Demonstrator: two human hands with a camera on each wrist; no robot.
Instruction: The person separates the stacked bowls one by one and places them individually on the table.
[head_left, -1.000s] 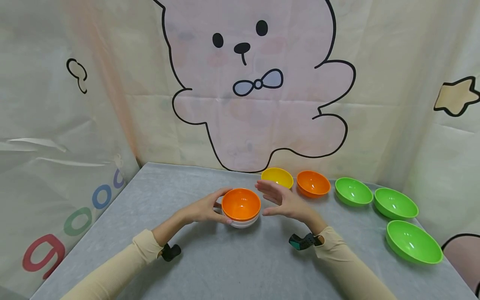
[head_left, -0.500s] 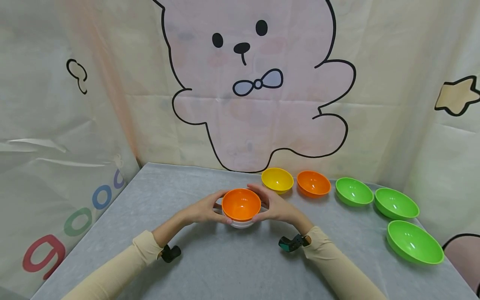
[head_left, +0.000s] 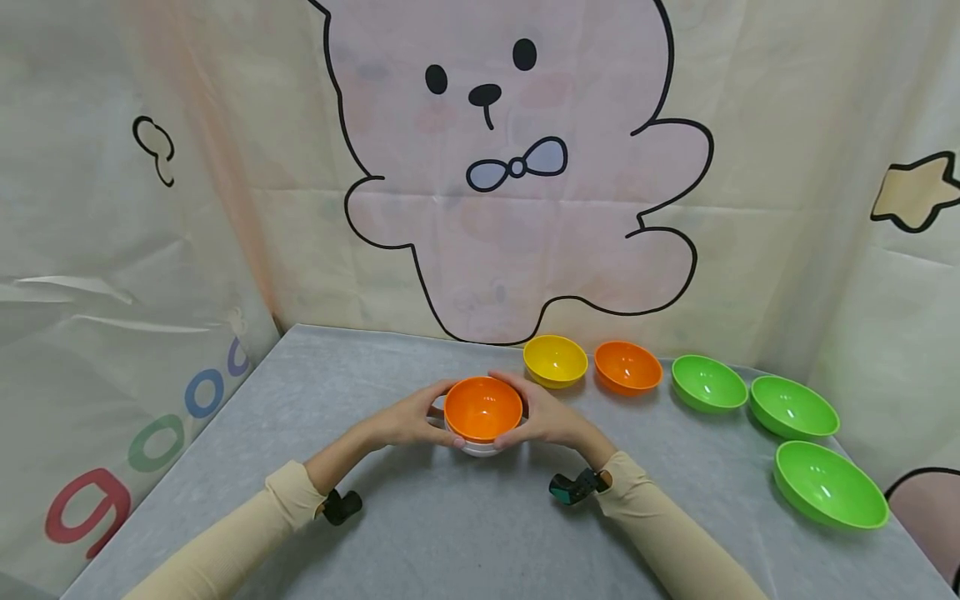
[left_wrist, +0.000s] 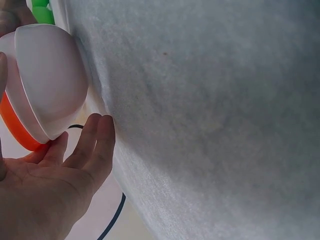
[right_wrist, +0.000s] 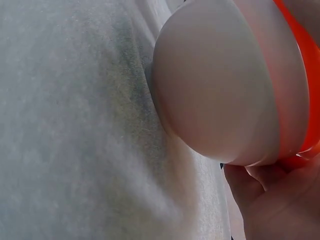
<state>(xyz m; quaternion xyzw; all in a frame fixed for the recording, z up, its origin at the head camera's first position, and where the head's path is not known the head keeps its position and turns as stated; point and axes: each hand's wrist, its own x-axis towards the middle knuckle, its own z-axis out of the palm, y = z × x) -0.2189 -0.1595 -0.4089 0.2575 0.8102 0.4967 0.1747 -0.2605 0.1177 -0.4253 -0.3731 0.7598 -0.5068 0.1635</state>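
An orange bowl (head_left: 483, 407) sits nested on top of white bowls (left_wrist: 54, 75), forming a stack near the middle of the table. My left hand (head_left: 415, 418) grips the stack from the left, thumb at the front and fingers around the far side. From the right, my right hand (head_left: 550, 417) holds it the same way, its thumb near the front of the rim. Both wrist views show two white rims below the orange one. The stack's base is close over the grey cloth. The hands hide the sides of the bowls in the head view.
At the back right stand a yellow bowl (head_left: 555, 362) and another orange bowl (head_left: 627, 368). Three green bowls curve down the right side: one beside the orange, a middle one (head_left: 793, 407) and a nearer one (head_left: 830, 485). A grey cloth covers the table (head_left: 450, 525); a printed curtain (head_left: 292, 208) hangs behind.
My right hand, apart from the stack with fingers spread a second ago, has moved left and now holds its right side. The left hand and the bowls have stayed in place.
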